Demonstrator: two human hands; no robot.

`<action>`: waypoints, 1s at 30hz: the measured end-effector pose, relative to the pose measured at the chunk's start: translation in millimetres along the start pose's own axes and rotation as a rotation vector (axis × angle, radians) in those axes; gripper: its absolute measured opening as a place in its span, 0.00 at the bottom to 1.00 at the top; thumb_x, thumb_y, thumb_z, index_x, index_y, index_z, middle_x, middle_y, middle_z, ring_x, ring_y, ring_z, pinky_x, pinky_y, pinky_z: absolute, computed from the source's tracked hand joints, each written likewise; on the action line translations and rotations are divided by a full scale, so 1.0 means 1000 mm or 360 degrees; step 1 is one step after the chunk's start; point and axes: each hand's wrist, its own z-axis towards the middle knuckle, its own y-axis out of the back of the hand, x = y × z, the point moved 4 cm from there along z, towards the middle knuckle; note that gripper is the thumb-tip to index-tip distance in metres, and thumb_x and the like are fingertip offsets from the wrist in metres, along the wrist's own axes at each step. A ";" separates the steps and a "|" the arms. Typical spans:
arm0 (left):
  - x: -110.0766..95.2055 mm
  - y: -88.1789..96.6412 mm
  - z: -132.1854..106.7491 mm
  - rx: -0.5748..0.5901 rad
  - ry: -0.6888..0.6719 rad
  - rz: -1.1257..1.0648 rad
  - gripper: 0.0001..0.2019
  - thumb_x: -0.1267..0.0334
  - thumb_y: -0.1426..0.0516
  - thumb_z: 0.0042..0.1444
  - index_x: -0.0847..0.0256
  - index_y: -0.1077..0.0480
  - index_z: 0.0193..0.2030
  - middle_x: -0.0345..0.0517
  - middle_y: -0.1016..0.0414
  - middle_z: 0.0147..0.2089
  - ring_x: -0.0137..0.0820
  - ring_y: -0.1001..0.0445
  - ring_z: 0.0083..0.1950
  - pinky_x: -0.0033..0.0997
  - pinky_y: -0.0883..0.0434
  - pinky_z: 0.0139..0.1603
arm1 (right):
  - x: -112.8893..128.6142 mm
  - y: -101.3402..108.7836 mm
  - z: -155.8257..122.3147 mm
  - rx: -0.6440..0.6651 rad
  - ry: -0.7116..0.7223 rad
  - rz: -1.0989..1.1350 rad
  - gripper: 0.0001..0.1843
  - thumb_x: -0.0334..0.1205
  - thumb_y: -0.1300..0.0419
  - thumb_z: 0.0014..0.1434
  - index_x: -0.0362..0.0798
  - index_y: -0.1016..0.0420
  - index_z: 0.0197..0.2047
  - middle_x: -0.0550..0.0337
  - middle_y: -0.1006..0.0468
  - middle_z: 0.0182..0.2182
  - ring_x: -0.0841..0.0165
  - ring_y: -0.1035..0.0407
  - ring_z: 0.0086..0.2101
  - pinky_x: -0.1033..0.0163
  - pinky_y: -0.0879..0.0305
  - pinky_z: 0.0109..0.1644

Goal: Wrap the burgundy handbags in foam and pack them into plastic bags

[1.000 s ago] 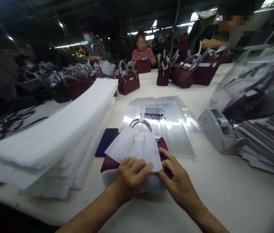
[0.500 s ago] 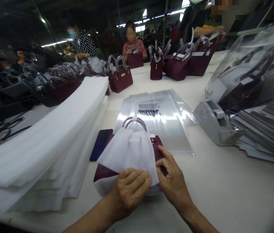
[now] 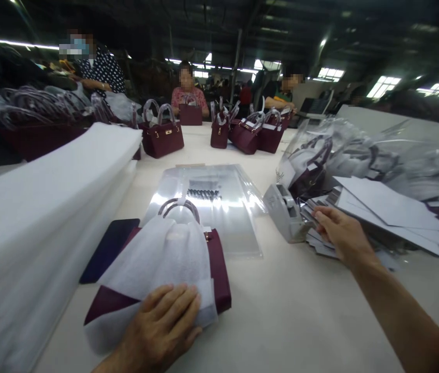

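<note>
A burgundy handbag [image 3: 219,269] stands on the table before me, with a white foam sheet [image 3: 161,248] draped over its front and up around its handles [image 3: 180,204]. My left hand [image 3: 165,321] lies on the lower part of the sheet, fingers stretched out, pressing it against the bag. To the right, my right hand [image 3: 339,230] is at the front end of a grey tape dispenser [image 3: 287,215]. Its thumb and fingers are pinched together beside a stack of grey strips; what they hold, if anything, is too small to make out.
A tall stack of white foam sheets [image 3: 48,171] fills the left side. A dark blue flat phone-like object [image 3: 108,248] lies beside the bag. Clear plastic bags [image 3: 231,228] lie behind it. White cards [image 3: 394,202] and wrapped handbags stand at right. More burgundy handbags [image 3: 163,137] and co-workers are farther back.
My right hand has left the handbag's side and reached right to the tape dispenser. My left hand stays on the foam sheet. The view has turned to the right.
</note>
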 end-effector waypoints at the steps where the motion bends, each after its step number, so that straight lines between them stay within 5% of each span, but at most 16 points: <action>1: 0.000 0.001 0.000 -0.0018 0.0003 -0.0010 0.09 0.64 0.45 0.56 0.61 0.28 0.43 0.44 0.24 0.43 0.34 0.29 0.46 0.36 0.40 0.53 | -0.002 0.005 0.018 0.0046 -0.0066 -0.0015 0.12 0.40 0.44 0.55 0.44 0.30 0.42 0.64 0.34 0.21 0.77 0.43 0.18 0.72 0.51 0.17; 5: 0.000 0.002 -0.001 -0.0044 0.0029 -0.0026 0.09 0.64 0.45 0.56 0.61 0.28 0.42 0.44 0.24 0.41 0.34 0.30 0.45 0.37 0.40 0.53 | -0.007 -0.006 0.060 0.0222 -0.0327 -0.0152 0.07 0.36 0.45 0.58 0.41 0.32 0.37 0.64 0.32 0.25 0.80 0.44 0.18 0.73 0.49 0.17; 9: 0.001 0.002 -0.002 -0.0069 0.0050 -0.0019 0.09 0.65 0.45 0.56 0.62 0.28 0.42 0.45 0.25 0.39 0.34 0.30 0.44 0.37 0.39 0.52 | -0.010 -0.025 0.069 0.0297 -0.0541 -0.0303 0.10 0.42 0.47 0.61 0.42 0.33 0.38 0.63 0.31 0.29 0.78 0.38 0.23 0.71 0.38 0.24; 13: 0.002 0.002 0.000 -0.0076 0.0046 -0.0018 0.09 0.64 0.45 0.56 0.61 0.28 0.43 0.45 0.26 0.38 0.34 0.30 0.43 0.37 0.39 0.51 | -0.011 -0.028 0.069 0.0327 -0.0647 -0.0326 0.10 0.42 0.47 0.61 0.43 0.33 0.37 0.63 0.31 0.29 0.78 0.38 0.23 0.71 0.38 0.24; 21: 0.002 0.003 0.001 -0.0098 0.0061 -0.0068 0.08 0.66 0.46 0.57 0.62 0.28 0.41 0.44 0.25 0.37 0.33 0.30 0.42 0.37 0.38 0.51 | -0.038 0.007 0.032 0.0368 -0.0585 -0.0030 0.10 0.37 0.43 0.58 0.42 0.37 0.27 0.73 0.45 0.16 0.82 0.53 0.14 0.76 0.60 0.13; 27: 0.005 0.003 -0.003 -0.0051 0.0008 0.0004 0.09 0.64 0.43 0.55 0.61 0.29 0.43 0.43 0.25 0.37 0.32 0.29 0.43 0.36 0.36 0.51 | -0.100 -0.009 0.007 0.0082 -0.0632 0.0081 0.11 0.37 0.40 0.51 0.44 0.38 0.23 0.71 0.42 0.15 0.81 0.51 0.14 0.75 0.57 0.13; 30: 0.005 0.002 -0.008 0.0013 -0.0019 0.0007 0.13 0.61 0.42 0.53 0.63 0.30 0.45 0.44 0.26 0.39 0.33 0.29 0.44 0.37 0.35 0.51 | -0.093 -0.021 -0.025 0.0109 -0.0560 0.0254 0.12 0.42 0.37 0.42 0.46 0.35 0.23 0.67 0.39 0.18 0.81 0.51 0.15 0.74 0.58 0.13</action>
